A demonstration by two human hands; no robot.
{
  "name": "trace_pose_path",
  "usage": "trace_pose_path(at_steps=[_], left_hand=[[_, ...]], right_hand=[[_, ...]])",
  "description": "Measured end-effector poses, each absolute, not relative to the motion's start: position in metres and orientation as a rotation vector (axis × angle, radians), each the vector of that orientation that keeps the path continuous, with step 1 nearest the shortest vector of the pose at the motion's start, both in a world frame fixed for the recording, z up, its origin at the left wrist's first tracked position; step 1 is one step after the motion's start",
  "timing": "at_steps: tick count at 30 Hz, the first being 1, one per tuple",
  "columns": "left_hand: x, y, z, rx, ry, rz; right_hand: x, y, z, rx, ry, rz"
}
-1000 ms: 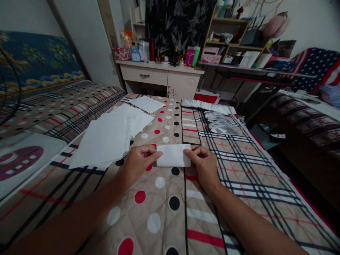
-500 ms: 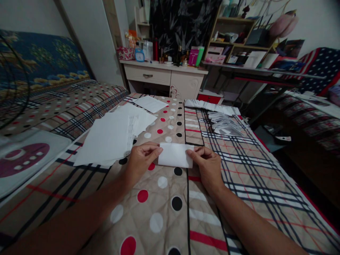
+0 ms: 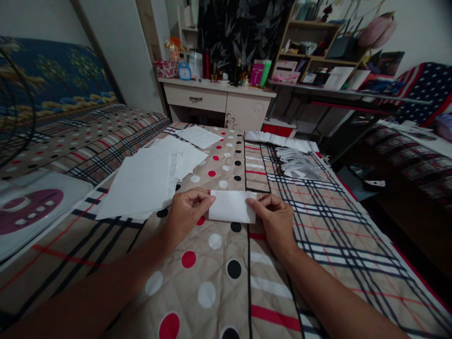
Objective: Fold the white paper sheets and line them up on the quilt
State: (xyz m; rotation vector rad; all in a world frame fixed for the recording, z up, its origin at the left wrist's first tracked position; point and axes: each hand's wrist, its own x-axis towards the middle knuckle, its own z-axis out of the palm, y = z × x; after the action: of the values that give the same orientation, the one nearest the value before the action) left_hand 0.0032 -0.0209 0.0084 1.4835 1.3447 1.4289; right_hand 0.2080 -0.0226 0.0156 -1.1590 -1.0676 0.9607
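the left hand (image 3: 187, 209) pinches the left end of a small white paper (image 3: 231, 206), thumb on top and fingers curled behind; the right hand (image 3: 277, 217) pinches the right end the same way. the paper is a wide rectangle held between the two hands over the bed (image 3: 222, 261); whether it touches the bed i cannot tell. a spread stack of white sheets (image 3: 137, 183) lies near the left hand, with a separate sheet (image 3: 199, 137) beyond it. well apart from the right hand, farther off, a fanned pile of pale slips (image 3: 298, 165) lies just in front of a long white bundle (image 3: 280, 141).
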Motion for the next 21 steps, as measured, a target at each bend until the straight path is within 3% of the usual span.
trace_pose_path(at_steps=[21], left_hand=[[0.0037,-0.0205,0.0088,1.418,1.303,1.376]], right_hand=[[0.2098,-0.0221,0.0126,-1.129,-1.180,0.829]])
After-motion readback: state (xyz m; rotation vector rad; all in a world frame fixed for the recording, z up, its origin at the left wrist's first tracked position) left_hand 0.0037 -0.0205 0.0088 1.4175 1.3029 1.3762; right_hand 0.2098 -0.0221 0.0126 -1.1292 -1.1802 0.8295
